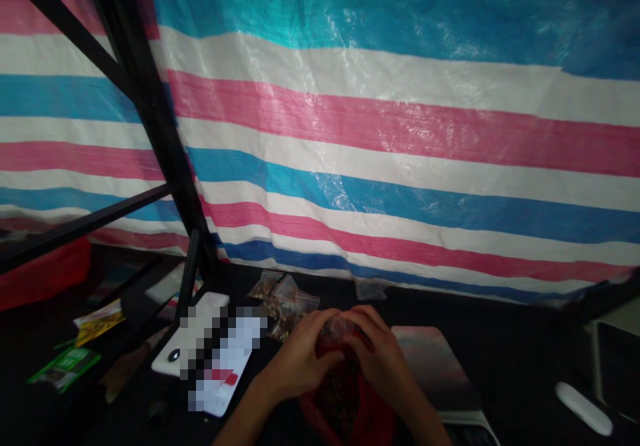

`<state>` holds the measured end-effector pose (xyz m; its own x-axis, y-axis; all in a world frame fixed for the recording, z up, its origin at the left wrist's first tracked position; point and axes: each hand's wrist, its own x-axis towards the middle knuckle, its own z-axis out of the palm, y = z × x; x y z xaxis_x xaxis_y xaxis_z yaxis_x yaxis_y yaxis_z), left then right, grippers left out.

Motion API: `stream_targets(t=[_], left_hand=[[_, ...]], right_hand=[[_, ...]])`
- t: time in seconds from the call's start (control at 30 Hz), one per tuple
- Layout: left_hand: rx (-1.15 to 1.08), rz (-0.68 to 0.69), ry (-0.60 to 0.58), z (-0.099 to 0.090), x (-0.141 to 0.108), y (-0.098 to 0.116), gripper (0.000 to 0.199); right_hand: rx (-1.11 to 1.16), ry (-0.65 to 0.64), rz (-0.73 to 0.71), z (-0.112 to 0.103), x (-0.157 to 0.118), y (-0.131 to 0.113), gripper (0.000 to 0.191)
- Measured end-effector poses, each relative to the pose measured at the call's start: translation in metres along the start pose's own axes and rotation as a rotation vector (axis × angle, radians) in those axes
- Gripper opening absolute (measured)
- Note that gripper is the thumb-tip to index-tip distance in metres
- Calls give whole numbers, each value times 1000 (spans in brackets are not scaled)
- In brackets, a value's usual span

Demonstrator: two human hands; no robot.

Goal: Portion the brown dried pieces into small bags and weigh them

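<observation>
My left hand (303, 356) and my right hand (380, 356) are close together at the bottom centre, fingers curled round a small clear plastic bag (338, 329). What the bag holds, if anything, is too dim to make out. Just beneath them a red bag (376, 419) gapes, with small dark brown pieces (337, 393) inside. Several clear packets (293, 303) filled with small brown and tan pieces lie in a heap beyond my left hand. A flat clear plastic bag (371, 291) rests near the striped sheet, past my right hand.
Left of my forearm lie a phone (233, 359) and a white device (193, 336). A grey-pink flat case (430, 363) sits at the right, with a white oblong object (583, 408) farther over. Black frame bars (150, 106) and a striped sheet (400, 126) bound the black table.
</observation>
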<state>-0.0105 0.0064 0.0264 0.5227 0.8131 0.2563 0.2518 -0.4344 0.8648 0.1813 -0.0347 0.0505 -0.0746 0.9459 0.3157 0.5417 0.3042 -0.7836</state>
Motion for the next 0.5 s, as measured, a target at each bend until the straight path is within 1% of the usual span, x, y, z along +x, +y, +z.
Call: stream_targets(t=[0.07, 0.13, 0.2, 0.3, 0.37, 0.43, 0.5], left_hand=[[141, 43, 6, 1, 1, 0, 58], [206, 53, 9, 2, 2, 1, 50], [225, 34, 22, 2, 4, 3, 43], [220, 11, 51, 1, 4, 6, 36], [207, 6, 60, 0, 3, 8, 28], [181, -8, 82, 0, 3, 9, 22], [140, -31, 136, -2, 6, 9, 20]], right_hand=[[-13, -44, -61, 1, -1, -1, 34], [-23, -77, -115, 2, -3, -3, 31], [-46, -60, -136, 2, -4, -4, 26], [-59, 35, -114, -2, -5, -2, 20], [-33, 70, -83, -8, -5, 1, 21], [-5, 52, -31, -13, -5, 5, 21], [10, 7, 19, -18, -4, 8, 23]])
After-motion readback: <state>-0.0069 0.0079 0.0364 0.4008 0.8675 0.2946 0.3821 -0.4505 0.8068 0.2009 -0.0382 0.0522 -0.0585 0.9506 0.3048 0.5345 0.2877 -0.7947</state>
